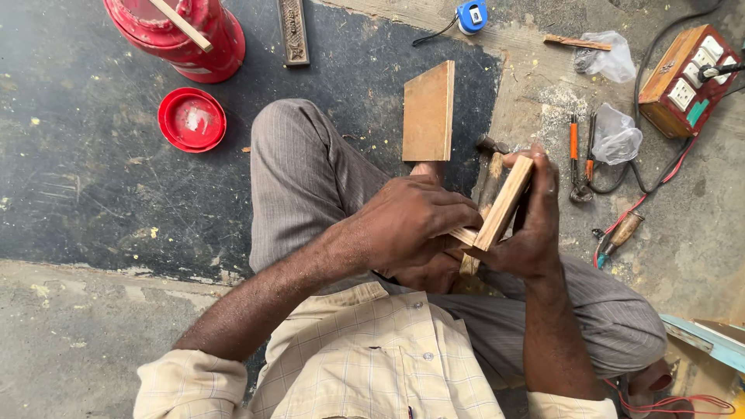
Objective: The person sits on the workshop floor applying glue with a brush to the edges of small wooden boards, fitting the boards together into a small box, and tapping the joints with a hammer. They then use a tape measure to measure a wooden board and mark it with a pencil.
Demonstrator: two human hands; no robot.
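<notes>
I sit on the floor with my knees bent. My right hand [535,225] grips a small plywood piece [506,202] held on edge, tilted up to the right. My left hand [415,221] is closed on a second short wood strip [466,235] that butts against the lower end of that piece. A flat square plywood board [428,112] stands just beyond my hands, by my foot. A hammer [490,174] lies under the held pieces, mostly hidden.
A red bucket [182,35] with a stick in it and its red lid [192,119] lie at the upper left. Pliers and screwdrivers [578,159], plastic bags [617,136], a wooden socket box [687,77] with cables and a blue tape measure [471,15] lie to the right.
</notes>
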